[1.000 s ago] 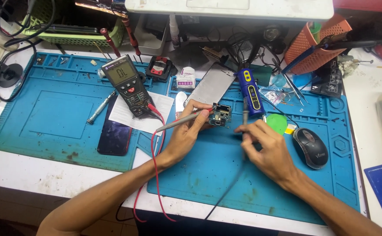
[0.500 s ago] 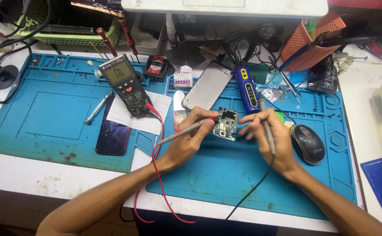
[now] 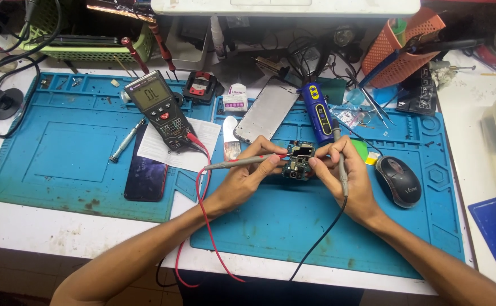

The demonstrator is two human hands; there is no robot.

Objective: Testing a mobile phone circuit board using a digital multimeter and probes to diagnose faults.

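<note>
Left hand [image 3: 253,173] grips red-wired grey probe [image 3: 242,162]; right hand [image 3: 347,175], now raised off blue silicone mat [image 3: 293,226], pinches black-wired probe [image 3: 340,153]. Both tips meet small green circuit board [image 3: 297,160], mid-desk, right of black multimeter [image 3: 158,107].

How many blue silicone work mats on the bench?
2. One large blue silicone work mat lies at left under the grey multimeter; a second blue silicone mat sits at centre-right under both hands. A blue sheet at the right edge may be another.
</note>
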